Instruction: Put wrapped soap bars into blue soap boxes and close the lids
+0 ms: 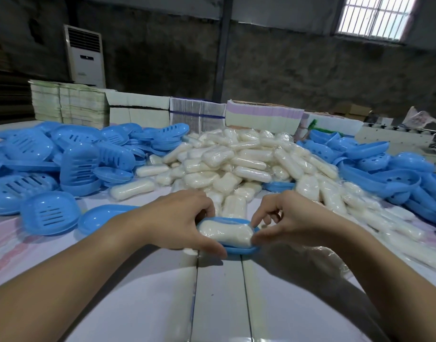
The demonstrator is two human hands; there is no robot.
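Both hands meet near the desk (138, 304) middle: the left hand (179, 222) grips a blue soap box base (239, 250) holding a wrapped soap bar (226, 232), while the right hand (289, 222) pinches that bar's right end, perhaps its wrapper. Beyond lies a soap pile (249, 161), flanked by blue box parts (63, 164).

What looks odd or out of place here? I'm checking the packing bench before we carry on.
Nothing looks damaged or spilled. The wrapped soap bar sits in the blue soap box base, held by the left hand and right hand; its lid is not on yet.
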